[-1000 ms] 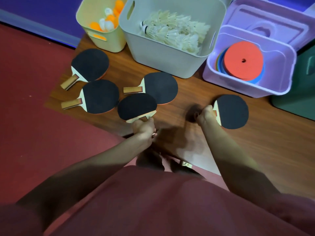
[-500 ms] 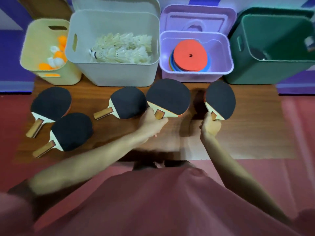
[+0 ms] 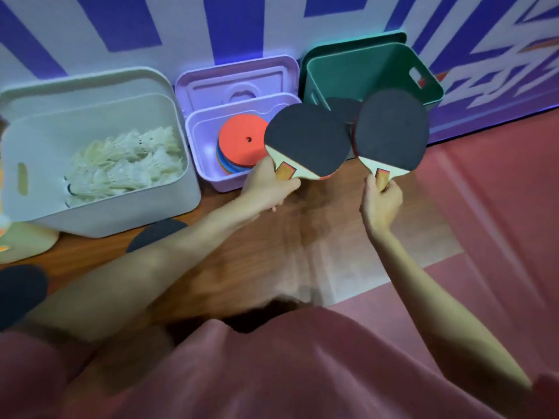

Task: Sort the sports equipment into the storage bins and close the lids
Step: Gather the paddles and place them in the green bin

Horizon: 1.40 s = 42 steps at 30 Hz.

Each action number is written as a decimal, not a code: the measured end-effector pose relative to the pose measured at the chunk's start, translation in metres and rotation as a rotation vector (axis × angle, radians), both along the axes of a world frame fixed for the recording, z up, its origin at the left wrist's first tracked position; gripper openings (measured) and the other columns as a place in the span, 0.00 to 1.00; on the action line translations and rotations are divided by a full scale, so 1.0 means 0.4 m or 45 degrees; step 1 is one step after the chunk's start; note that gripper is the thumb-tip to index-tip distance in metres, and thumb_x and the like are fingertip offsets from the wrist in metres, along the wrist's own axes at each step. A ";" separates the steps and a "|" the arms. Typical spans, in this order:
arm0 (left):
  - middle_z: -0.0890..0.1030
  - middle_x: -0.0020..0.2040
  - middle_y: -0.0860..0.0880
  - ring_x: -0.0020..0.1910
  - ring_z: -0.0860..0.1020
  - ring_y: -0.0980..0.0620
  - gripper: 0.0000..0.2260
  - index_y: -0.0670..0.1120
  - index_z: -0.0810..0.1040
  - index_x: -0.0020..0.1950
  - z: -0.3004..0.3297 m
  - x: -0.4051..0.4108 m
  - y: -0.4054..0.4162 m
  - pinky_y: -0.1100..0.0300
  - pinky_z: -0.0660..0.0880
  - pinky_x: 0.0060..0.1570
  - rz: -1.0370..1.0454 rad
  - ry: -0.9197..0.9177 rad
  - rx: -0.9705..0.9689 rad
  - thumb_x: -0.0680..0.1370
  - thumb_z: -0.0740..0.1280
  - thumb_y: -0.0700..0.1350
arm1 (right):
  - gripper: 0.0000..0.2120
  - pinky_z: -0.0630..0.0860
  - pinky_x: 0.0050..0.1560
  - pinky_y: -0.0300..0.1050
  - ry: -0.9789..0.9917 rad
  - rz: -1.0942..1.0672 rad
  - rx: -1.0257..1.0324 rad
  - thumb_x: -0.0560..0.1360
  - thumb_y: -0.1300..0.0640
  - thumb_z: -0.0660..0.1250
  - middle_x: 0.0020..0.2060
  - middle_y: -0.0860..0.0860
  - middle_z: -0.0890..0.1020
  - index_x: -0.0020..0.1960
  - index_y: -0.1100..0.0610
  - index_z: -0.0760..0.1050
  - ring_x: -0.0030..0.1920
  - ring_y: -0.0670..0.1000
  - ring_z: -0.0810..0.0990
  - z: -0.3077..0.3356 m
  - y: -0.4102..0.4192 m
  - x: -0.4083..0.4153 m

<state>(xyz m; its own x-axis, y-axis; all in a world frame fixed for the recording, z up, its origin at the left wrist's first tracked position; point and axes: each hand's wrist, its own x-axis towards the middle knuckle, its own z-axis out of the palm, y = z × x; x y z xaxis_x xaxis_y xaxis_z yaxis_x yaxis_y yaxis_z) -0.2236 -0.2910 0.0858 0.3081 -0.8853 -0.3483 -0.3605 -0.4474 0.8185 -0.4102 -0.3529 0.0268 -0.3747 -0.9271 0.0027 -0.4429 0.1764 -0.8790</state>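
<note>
Left hand (image 3: 266,189) grips handle of paddle (image 3: 307,140), raised over purple bin (image 3: 205,146). Right hand (image 3: 381,201) grips second paddle (image 3: 391,130), raised before open green bin (image 3: 363,65) at far right. White bin (image 3: 99,216) of shuttlecocks (image 3: 127,164) at left.

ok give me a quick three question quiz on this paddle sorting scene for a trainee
1. True or false: each hand holds a paddle by its handle.
2. Which bin holds the flat coloured discs? A white, B lilac, C green
3. Fill in: the white bin holds ____.

Key
1. True: the left hand grips the left paddle, the right hand the right paddle.
2. B, the lilac bin, not the green bin.
3. Shuttlecocks, in the white bin.
</note>
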 end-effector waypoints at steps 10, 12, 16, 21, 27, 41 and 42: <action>0.71 0.28 0.47 0.19 0.67 0.54 0.07 0.45 0.69 0.37 0.080 -0.058 -0.391 0.65 0.64 0.21 -0.077 -0.005 0.012 0.71 0.65 0.38 | 0.15 0.67 0.33 0.49 0.044 0.073 0.006 0.64 0.50 0.59 0.25 0.49 0.62 0.27 0.54 0.56 0.30 0.54 0.63 0.070 -0.338 -0.135; 0.71 0.27 0.48 0.18 0.67 0.55 0.09 0.45 0.67 0.36 0.086 -0.073 -0.483 0.66 0.64 0.19 -0.107 -0.033 0.049 0.72 0.65 0.37 | 0.16 0.71 0.34 0.53 0.050 0.101 0.038 0.63 0.48 0.59 0.25 0.50 0.63 0.27 0.55 0.56 0.30 0.55 0.65 0.074 -0.432 -0.168; 0.69 0.27 0.47 0.16 0.65 0.57 0.10 0.44 0.67 0.35 0.044 -0.113 -0.630 0.69 0.61 0.18 -0.136 0.034 0.168 0.73 0.63 0.34 | 0.15 0.76 0.37 0.56 0.148 0.195 0.118 0.61 0.44 0.58 0.26 0.57 0.68 0.28 0.56 0.64 0.31 0.57 0.69 0.088 -0.571 -0.211; 0.68 0.28 0.46 0.14 0.64 0.58 0.12 0.44 0.65 0.35 -0.036 -0.169 -0.771 0.71 0.61 0.17 -0.204 -0.037 0.298 0.75 0.59 0.33 | 0.14 0.72 0.31 0.50 0.258 0.406 0.227 0.63 0.46 0.61 0.27 0.56 0.70 0.31 0.57 0.68 0.28 0.55 0.70 0.118 -0.727 -0.253; 0.68 0.28 0.46 0.14 0.65 0.58 0.12 0.44 0.63 0.36 -0.131 -0.201 -0.841 0.70 0.61 0.16 -0.209 -0.034 0.381 0.77 0.59 0.32 | 0.13 0.59 0.18 0.32 0.331 0.730 0.456 0.72 0.57 0.65 0.27 0.53 0.67 0.32 0.56 0.65 0.23 0.51 0.65 0.120 -0.865 -0.296; 0.80 0.48 0.40 0.46 0.80 0.44 0.08 0.39 0.77 0.50 -0.220 -0.220 -0.877 0.56 0.74 0.43 -0.543 -0.494 0.592 0.75 0.68 0.43 | 0.14 0.67 0.25 0.38 0.768 1.192 0.622 0.72 0.54 0.68 0.27 0.53 0.72 0.32 0.59 0.70 0.25 0.52 0.70 0.100 -0.984 -0.254; 0.80 0.53 0.40 0.53 0.79 0.43 0.14 0.38 0.77 0.55 -0.215 -0.215 -0.875 0.55 0.74 0.48 -0.661 -0.668 0.602 0.75 0.69 0.46 | 0.14 0.67 0.24 0.37 0.766 1.221 0.627 0.72 0.54 0.68 0.26 0.53 0.72 0.32 0.59 0.70 0.24 0.52 0.70 0.095 -0.988 -0.244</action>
